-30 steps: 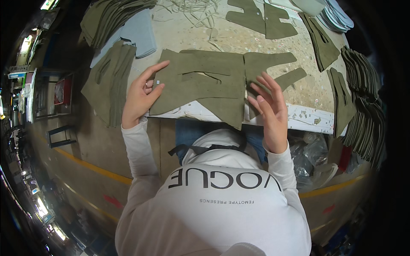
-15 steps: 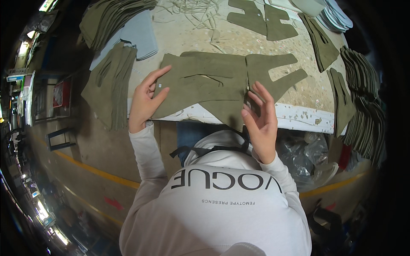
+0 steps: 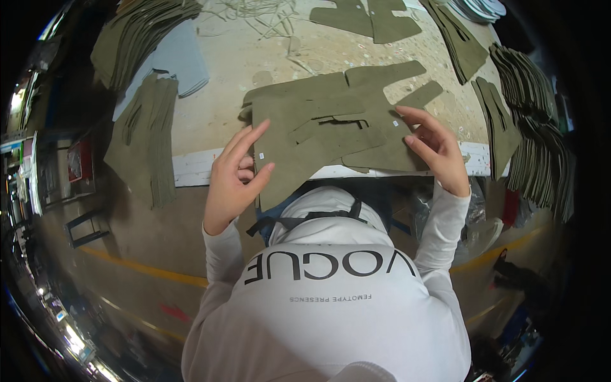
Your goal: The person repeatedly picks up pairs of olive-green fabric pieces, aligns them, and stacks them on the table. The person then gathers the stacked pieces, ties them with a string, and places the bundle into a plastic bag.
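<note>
Under the slotted olive cloth (image 3: 286, 118) spreads a pale, speckled worktable (image 3: 229, 51), its white near edge partly covered by that cloth. On the near side of the cloth is the person's white top (image 3: 324, 331), printed with dark lettering. Well to the right of the cloth, a thick bank of olive pieces (image 3: 541, 140) hangs at the side; beyond the cloth to the left, a fanned olive stack (image 3: 137, 38) lies spread. Just left of the cloth, a draped olive bundle (image 3: 143, 140) reaches down past the table edge.

The cloth itself lies between the two hands, several layers overlapping askew, with a dark slit near the middle, forked arms on its far right side and its near left corner jutting over the edge. Beyond it sit dark olive cutouts (image 3: 344, 19), pale blue-grey pieces (image 3: 191, 60) to the left and a tangle of thin strips (image 3: 254, 13).

At the cloth's left edge, the left hand (image 3: 232, 184) is open, thumb and forefinger parted over the fabric. At its right edge, the right hand (image 3: 445, 153) is likewise open, thumb and forefinger apart. Beside each hand, on the cloth, is a small white tag (image 3: 261, 155).
</note>
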The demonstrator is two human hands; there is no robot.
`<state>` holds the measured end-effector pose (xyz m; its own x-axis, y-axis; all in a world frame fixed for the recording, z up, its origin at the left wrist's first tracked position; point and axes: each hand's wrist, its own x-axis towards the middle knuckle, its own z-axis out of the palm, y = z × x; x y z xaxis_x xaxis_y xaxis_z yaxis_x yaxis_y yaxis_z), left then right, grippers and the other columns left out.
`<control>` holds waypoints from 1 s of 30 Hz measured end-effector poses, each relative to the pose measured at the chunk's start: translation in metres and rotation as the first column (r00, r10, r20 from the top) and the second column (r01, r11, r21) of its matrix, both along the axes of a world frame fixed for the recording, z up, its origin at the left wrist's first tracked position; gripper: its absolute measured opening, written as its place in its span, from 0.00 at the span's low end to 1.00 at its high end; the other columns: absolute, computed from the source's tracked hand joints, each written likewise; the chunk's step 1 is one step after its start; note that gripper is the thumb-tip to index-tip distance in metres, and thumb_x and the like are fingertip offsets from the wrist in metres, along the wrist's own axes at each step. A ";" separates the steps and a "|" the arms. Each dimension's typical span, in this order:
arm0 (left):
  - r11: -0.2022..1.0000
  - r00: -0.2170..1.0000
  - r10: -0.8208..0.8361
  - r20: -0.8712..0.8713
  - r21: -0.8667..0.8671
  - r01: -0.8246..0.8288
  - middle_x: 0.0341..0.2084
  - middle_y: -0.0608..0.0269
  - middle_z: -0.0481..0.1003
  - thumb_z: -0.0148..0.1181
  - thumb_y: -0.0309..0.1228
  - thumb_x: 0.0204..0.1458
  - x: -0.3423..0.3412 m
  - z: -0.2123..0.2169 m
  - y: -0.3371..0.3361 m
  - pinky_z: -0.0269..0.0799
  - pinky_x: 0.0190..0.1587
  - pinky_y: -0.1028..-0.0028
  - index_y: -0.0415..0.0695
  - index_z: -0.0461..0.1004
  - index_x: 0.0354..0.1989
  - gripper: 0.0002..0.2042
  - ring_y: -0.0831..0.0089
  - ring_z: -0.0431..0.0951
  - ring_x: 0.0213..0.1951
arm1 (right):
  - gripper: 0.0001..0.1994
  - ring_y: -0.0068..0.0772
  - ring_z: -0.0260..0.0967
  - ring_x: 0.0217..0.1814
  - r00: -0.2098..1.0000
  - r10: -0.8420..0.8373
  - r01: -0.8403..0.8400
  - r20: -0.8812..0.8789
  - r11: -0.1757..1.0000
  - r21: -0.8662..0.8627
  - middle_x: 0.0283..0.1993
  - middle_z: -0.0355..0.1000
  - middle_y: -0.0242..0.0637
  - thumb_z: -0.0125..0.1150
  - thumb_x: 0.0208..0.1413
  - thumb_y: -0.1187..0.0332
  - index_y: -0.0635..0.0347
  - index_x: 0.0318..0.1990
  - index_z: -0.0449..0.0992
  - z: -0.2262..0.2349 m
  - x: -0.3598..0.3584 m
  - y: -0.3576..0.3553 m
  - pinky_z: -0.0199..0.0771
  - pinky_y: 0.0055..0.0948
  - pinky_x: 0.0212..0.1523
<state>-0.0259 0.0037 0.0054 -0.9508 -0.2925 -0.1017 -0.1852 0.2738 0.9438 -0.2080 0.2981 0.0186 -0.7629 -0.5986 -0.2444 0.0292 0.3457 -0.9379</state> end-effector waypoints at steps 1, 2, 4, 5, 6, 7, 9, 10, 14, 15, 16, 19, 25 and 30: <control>1.000 1.000 -0.004 -0.009 -0.023 0.003 0.56 0.63 0.67 0.59 0.14 0.46 -0.001 -0.002 0.003 0.57 0.23 0.88 0.46 0.68 0.63 0.32 0.87 0.53 0.24 | 0.23 0.15 0.63 0.43 0.998 0.028 -0.031 -0.059 0.998 -0.050 0.54 0.69 0.28 0.55 0.57 0.80 0.60 0.62 0.70 -0.006 -0.001 0.000 0.65 0.17 0.47; 1.000 1.000 0.012 -0.010 0.005 -0.012 0.56 0.63 0.67 0.59 0.14 0.46 -0.001 -0.004 0.005 0.58 0.24 0.88 0.46 0.68 0.63 0.32 0.87 0.53 0.24 | 0.23 0.17 0.63 0.45 0.995 0.014 -0.018 -0.096 0.999 -0.042 0.56 0.69 0.29 0.55 0.57 0.80 0.60 0.62 0.70 -0.012 -0.002 -0.002 0.65 0.18 0.49; 0.998 0.999 0.037 -0.006 0.047 -0.037 0.56 0.63 0.67 0.59 0.13 0.45 -0.002 -0.006 0.004 0.59 0.25 0.88 0.45 0.68 0.63 0.32 0.87 0.53 0.24 | 0.23 0.23 0.64 0.57 0.998 -0.010 0.012 -0.061 0.999 0.030 0.61 0.67 0.31 0.54 0.58 0.79 0.60 0.63 0.69 -0.019 -0.001 -0.007 0.64 0.22 0.57; 0.998 0.999 0.040 -0.009 0.054 -0.040 0.56 0.63 0.67 0.58 0.13 0.45 -0.002 -0.006 0.002 0.59 0.25 0.88 0.45 0.68 0.63 0.32 0.86 0.53 0.25 | 0.23 0.24 0.63 0.59 0.994 0.033 -0.032 -0.104 0.999 0.010 0.62 0.67 0.32 0.54 0.59 0.79 0.59 0.63 0.68 -0.020 -0.001 -0.012 0.63 0.23 0.58; 0.997 0.999 0.045 -0.012 0.060 -0.045 0.56 0.63 0.67 0.58 0.13 0.45 -0.001 -0.006 0.000 0.59 0.26 0.88 0.45 0.68 0.63 0.32 0.86 0.53 0.25 | 0.23 0.25 0.63 0.61 0.988 0.070 -0.070 -0.139 0.998 0.008 0.63 0.67 0.33 0.53 0.59 0.79 0.59 0.63 0.68 -0.019 -0.002 -0.017 0.62 0.24 0.60; 0.997 0.998 0.054 -0.016 0.064 -0.053 0.56 0.64 0.67 0.58 0.13 0.45 0.001 -0.005 -0.003 0.59 0.26 0.88 0.45 0.69 0.63 0.32 0.86 0.53 0.25 | 0.23 0.26 0.62 0.63 0.979 0.111 -0.112 -0.173 0.994 0.006 0.64 0.66 0.34 0.53 0.59 0.79 0.58 0.64 0.68 -0.015 -0.003 -0.022 0.61 0.25 0.62; 0.998 0.997 0.065 -0.029 0.026 -0.064 0.56 0.64 0.67 0.57 0.13 0.46 0.005 -0.001 -0.009 0.59 0.27 0.88 0.45 0.69 0.63 0.31 0.85 0.53 0.26 | 0.25 0.29 0.59 0.69 0.981 0.126 -0.137 -0.144 0.988 -0.073 0.67 0.64 0.40 0.54 0.58 0.76 0.63 0.65 0.66 0.003 -0.006 -0.023 0.59 0.28 0.65; 0.997 0.997 0.074 -0.034 0.005 -0.073 0.56 0.65 0.68 0.57 0.13 0.46 0.007 0.000 -0.013 0.59 0.27 0.88 0.44 0.69 0.63 0.31 0.85 0.53 0.26 | 0.25 0.30 0.59 0.68 0.984 0.108 -0.125 -0.143 0.985 -0.120 0.67 0.63 0.42 0.54 0.58 0.75 0.65 0.65 0.65 0.015 -0.005 -0.020 0.58 0.28 0.66; 0.984 0.986 0.164 0.020 -0.070 -0.163 0.54 0.66 0.69 0.53 0.12 0.49 0.017 0.002 -0.024 0.59 0.28 0.88 0.43 0.69 0.62 0.28 0.87 0.56 0.26 | 0.26 0.34 0.66 0.64 0.986 -0.055 0.005 -0.155 0.952 -0.307 0.66 0.64 0.50 0.53 0.58 0.72 0.72 0.64 0.64 0.066 -0.004 -0.002 0.63 0.29 0.63; 0.979 0.979 0.201 0.038 -0.022 -0.201 0.53 0.66 0.69 0.53 0.12 0.50 0.019 0.000 -0.025 0.60 0.28 0.88 0.42 0.69 0.62 0.28 0.87 0.59 0.26 | 0.26 0.38 0.65 0.65 0.978 -0.104 0.032 -0.180 0.931 -0.364 0.66 0.63 0.54 0.52 0.58 0.73 0.75 0.64 0.62 0.075 -0.005 0.001 0.62 0.31 0.65; 0.969 0.968 0.242 0.063 0.030 -0.244 0.53 0.66 0.69 0.52 0.12 0.50 0.021 -0.002 -0.025 0.60 0.28 0.88 0.42 0.69 0.61 0.27 0.88 0.61 0.26 | 0.27 0.39 0.64 0.66 0.953 -0.110 0.010 -0.282 0.943 -0.333 0.66 0.63 0.55 0.51 0.57 0.72 0.76 0.64 0.62 0.083 -0.006 0.002 0.60 0.32 0.66; 0.953 0.958 0.286 0.026 0.092 -0.288 0.50 0.66 0.71 0.51 0.12 0.52 0.027 -0.008 -0.023 0.60 0.28 0.88 0.41 0.69 0.61 0.26 0.90 0.65 0.27 | 0.28 0.42 0.63 0.67 0.942 -0.056 -0.066 -0.330 0.935 -0.348 0.66 0.62 0.57 0.52 0.56 0.71 0.77 0.64 0.62 0.089 -0.004 -0.008 0.57 0.33 0.68; 0.947 0.949 0.306 -0.076 -0.073 -0.311 0.50 0.63 0.73 0.52 0.12 0.51 0.028 -0.012 -0.017 0.62 0.26 0.86 0.40 0.71 0.58 0.24 0.89 0.68 0.26 | 0.26 0.42 0.63 0.67 0.954 0.094 -0.215 -0.283 0.874 -0.435 0.64 0.64 0.57 0.55 0.53 0.73 0.78 0.61 0.66 0.081 0.013 -0.052 0.56 0.32 0.68; 0.938 0.942 0.333 -0.032 -0.086 -0.334 0.48 0.63 0.74 0.51 0.12 0.51 0.027 -0.010 -0.017 0.61 0.26 0.85 0.39 0.72 0.57 0.23 0.88 0.66 0.25 | 0.24 0.30 0.65 0.63 0.979 0.141 -0.194 -0.149 0.874 -0.445 0.65 0.66 0.43 0.55 0.58 0.75 0.67 0.64 0.66 0.044 0.013 -0.078 0.61 0.27 0.64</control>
<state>0.0011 -0.0129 -0.0048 -0.7985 -0.6003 -0.0452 -0.2645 0.2824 0.9221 -0.1950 0.2204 0.0625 -0.6469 -0.7447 0.1642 -0.1021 -0.1288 -0.9864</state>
